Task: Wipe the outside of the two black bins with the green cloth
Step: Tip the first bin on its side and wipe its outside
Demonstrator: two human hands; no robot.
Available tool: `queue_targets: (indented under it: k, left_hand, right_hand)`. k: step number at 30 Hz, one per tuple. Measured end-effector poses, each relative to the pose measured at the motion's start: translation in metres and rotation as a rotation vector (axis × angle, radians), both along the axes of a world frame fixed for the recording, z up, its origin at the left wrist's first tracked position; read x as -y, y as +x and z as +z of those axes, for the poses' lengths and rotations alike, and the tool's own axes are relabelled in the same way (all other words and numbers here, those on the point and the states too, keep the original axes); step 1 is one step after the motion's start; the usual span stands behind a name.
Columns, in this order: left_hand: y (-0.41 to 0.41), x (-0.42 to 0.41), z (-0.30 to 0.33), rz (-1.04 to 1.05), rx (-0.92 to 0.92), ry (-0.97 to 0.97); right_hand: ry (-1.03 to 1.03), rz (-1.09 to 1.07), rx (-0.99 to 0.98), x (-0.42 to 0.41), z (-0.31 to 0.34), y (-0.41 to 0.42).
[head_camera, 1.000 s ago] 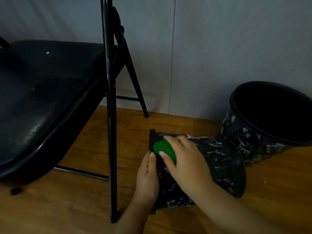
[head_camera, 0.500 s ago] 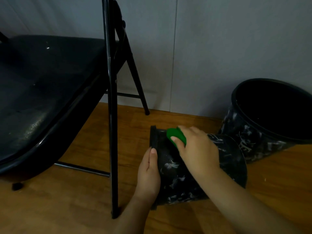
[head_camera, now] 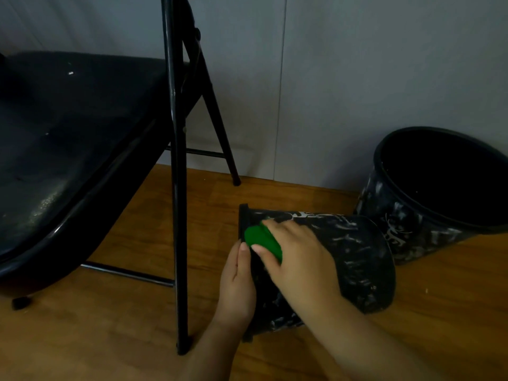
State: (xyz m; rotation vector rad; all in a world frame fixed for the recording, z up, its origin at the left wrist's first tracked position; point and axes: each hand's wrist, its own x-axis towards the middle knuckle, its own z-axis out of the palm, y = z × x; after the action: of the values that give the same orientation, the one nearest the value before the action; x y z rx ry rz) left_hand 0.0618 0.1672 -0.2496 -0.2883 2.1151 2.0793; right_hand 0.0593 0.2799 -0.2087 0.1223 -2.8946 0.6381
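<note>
Green cloth [head_camera: 262,239] under right hand [head_camera: 298,261] fingers, against tipped bin [head_camera: 354,257]

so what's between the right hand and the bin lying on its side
In the head view, the green cloth lies between the right hand and the tipped bin.

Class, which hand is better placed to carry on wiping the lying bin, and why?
Right. The right hand already presses the cloth on the lying bin; the left hand lies flat against its rim end, steadying it.
</note>
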Motion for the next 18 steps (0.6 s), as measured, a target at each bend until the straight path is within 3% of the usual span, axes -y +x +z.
queue_targets:
  k: [5,12,16,18]
  left_hand:
    - [0.002,-0.001,0.001,0.001,0.016,0.022]
    - [0.000,0.000,0.002,0.011,0.002,0.033]
    - [0.001,-0.001,0.005,-0.013,0.052,0.065]
    - [0.000,-0.001,0.007,-0.019,0.054,0.068]
  right_hand:
    - [0.019,-0.165,-0.034,-0.022,-0.008,-0.009]
    - [0.039,-0.018,-0.076,-0.012,-0.013,0.012]
    - [0.068,-0.259,-0.048,-0.039,-0.014,-0.007]
    - [0.084,-0.270,-0.051,-0.033,-0.013,-0.003]
